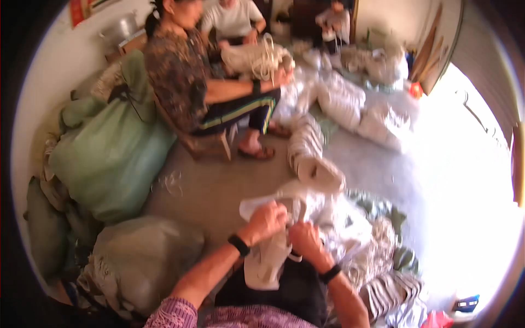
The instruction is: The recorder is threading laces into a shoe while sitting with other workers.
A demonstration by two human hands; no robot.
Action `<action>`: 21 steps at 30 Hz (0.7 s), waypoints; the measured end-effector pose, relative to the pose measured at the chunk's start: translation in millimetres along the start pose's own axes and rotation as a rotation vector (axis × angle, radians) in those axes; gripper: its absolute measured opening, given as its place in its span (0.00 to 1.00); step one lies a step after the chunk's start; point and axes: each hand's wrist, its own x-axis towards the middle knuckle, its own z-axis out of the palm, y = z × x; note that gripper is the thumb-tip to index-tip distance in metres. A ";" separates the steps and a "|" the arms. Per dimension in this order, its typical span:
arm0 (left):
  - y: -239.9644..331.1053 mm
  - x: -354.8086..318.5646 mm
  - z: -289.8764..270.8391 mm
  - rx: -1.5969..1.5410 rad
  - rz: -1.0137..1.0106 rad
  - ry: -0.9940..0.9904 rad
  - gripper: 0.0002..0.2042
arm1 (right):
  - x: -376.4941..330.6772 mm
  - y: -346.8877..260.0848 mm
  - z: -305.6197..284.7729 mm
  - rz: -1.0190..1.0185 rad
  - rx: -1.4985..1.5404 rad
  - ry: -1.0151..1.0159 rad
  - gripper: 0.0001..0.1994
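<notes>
Over my lap, my left hand (pixel 267 223) is closed, its fingers pinched at the upper part of a cream fabric piece, which looks like a cap (pixel 265 265). My right hand (pixel 306 239) is closed beside it, gripping the same piece near its right edge. A curved, brim-like flap (pixel 254 206) shows left of my left hand; I cannot tell whether it belongs to the same piece. The cap's lower part hangs down over my dark-covered lap. Blur hides what lies between my fingertips.
A curved stack of nested cream pieces (pixel 309 147) lies ahead, beside clear plastic bags (pixel 342 101). Loose cords (pixel 377 251) and another stack (pixel 391 295) lie right. Large green sacks (pixel 112 158) stand left. A seated person (pixel 178 76) holds a cream bundle; two others sit farther back.
</notes>
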 end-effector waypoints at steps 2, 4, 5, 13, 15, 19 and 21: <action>13.9 11.1 15.8 -0.062 0.054 -0.105 0.09 | -19.7 8.2 -11.8 0.049 0.167 0.187 0.05; 15.0 9.8 23.5 -0.115 0.035 -0.221 0.10 | -27.4 7.4 -22.9 0.064 0.268 0.169 0.05; 12.4 5.2 21.2 -0.116 0.040 -0.260 0.10 | -28.8 2.6 -27.2 0.058 0.276 0.126 0.06; 9.7 -16.5 -14.1 0.084 -0.094 -0.156 0.15 | -47.7 15.7 -55.5 0.219 0.562 0.127 0.08; 8.8 -22.3 -23.7 0.079 -0.176 -0.209 0.17 | -57.8 20.2 -53.4 0.215 0.546 0.200 0.08; -0.1 -53.8 -31.5 -0.020 -0.248 -0.287 0.19 | -63.5 5.2 -56.7 0.220 0.542 0.160 0.08; 3.7 -60.6 -29.6 -0.059 -0.273 -0.290 0.19 | -66.0 8.0 -42.9 0.189 0.592 0.199 0.08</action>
